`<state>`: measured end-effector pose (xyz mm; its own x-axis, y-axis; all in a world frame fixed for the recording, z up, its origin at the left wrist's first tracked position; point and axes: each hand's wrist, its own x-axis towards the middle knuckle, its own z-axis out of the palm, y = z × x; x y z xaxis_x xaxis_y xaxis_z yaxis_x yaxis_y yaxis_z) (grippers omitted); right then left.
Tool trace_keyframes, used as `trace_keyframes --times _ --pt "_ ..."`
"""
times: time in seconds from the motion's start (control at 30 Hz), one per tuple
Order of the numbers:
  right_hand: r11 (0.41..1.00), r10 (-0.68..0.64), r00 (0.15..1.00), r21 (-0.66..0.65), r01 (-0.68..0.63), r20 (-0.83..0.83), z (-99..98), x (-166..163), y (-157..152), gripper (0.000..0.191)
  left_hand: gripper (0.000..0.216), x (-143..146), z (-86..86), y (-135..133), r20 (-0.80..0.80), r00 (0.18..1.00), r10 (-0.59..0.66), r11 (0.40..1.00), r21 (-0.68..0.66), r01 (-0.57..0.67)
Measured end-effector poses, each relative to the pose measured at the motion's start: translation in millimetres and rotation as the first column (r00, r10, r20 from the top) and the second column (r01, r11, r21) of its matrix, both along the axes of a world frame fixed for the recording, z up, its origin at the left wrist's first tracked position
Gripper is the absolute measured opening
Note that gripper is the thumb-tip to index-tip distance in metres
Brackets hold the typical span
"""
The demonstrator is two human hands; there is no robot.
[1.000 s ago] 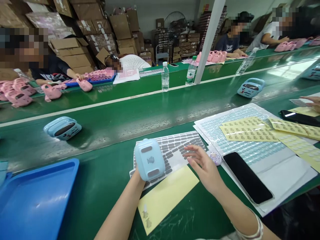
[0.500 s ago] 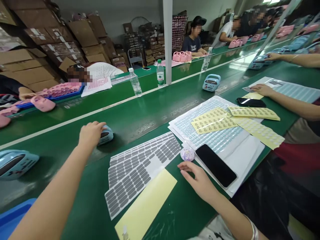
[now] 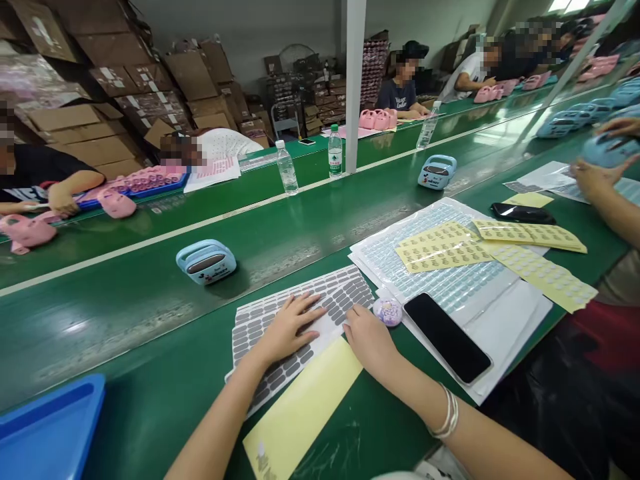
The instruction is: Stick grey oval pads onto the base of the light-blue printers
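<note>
Hands both lay on the sheet of grey oval pads [image 3: 300, 313] in front of me. My left hand [image 3: 290, 327] was spread flat, palm down, fingers [image 3: 313, 308] splayed across the rows of grey ovals and pressing the sheet against the green belt [image 3: 150, 293] — it gripped nothing. My right hand [image 3: 367, 337] was loosely curled, its fingertips meeting the sheet's right edge near the bare white strip; whether a pad was pinched between thumb and forefinger I could not tell, as the tips were hidden from the head camera. A silver bangle [image 3: 447, 415] sat on that wrist.

The sheet lay flat on the near side of the belt, overlapping a pale yellow backing sheet [image 3: 305, 407] that ran toward me. Just right of my right hand sat a small lilac round object [image 3: 387, 311], touching the edge of a white sheet of clear stickers [image 3: 435, 280]; a black phone [image 3: 447, 337] lay face up on that sheet. Yellow sticker sheets [image 3: 445, 247] lay farther right.

Beyond the pad sheet, a light-blue device [image 3: 206, 261] stood alone on the belt — well apart from both hands. A blue tray [image 3: 50, 430] occupied the near left corner.
</note>
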<state>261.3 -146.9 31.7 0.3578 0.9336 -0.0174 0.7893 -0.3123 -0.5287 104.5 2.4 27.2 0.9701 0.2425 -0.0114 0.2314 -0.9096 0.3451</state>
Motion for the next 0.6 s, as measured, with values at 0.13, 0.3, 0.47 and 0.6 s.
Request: trace_keyframes --times 0.13,0.3,0.47,0.6 --pt "0.999 -0.039 0.997 -0.007 0.039 0.063 -6.1 -3.8 6.3 0.019 0.044 -4.1 -12.3 -5.3 0.041 0.998 0.047 0.999 0.0 -0.048" --pt "0.998 -0.063 0.997 0.009 0.063 0.051 -11.9 -5.7 6.5 0.019 0.043 -5.0 -13.5 -1.6 0.052 0.997 0.056 0.998 0.011 -0.057" --pt "0.997 -0.074 0.997 -0.019 0.074 -0.023 -10.9 -0.1 16.1 0.018 0.044 -5.7 -14.7 -2.4 0.05 0.998 0.044 0.999 0.021 -0.045" --pt "0.994 -0.096 0.984 0.04 0.103 -0.152 -7.4 5.9 19.9 0.017 0.044 -7.5 -16.1 -1.2 0.019 0.998 0.054 0.996 0.068 -0.055"
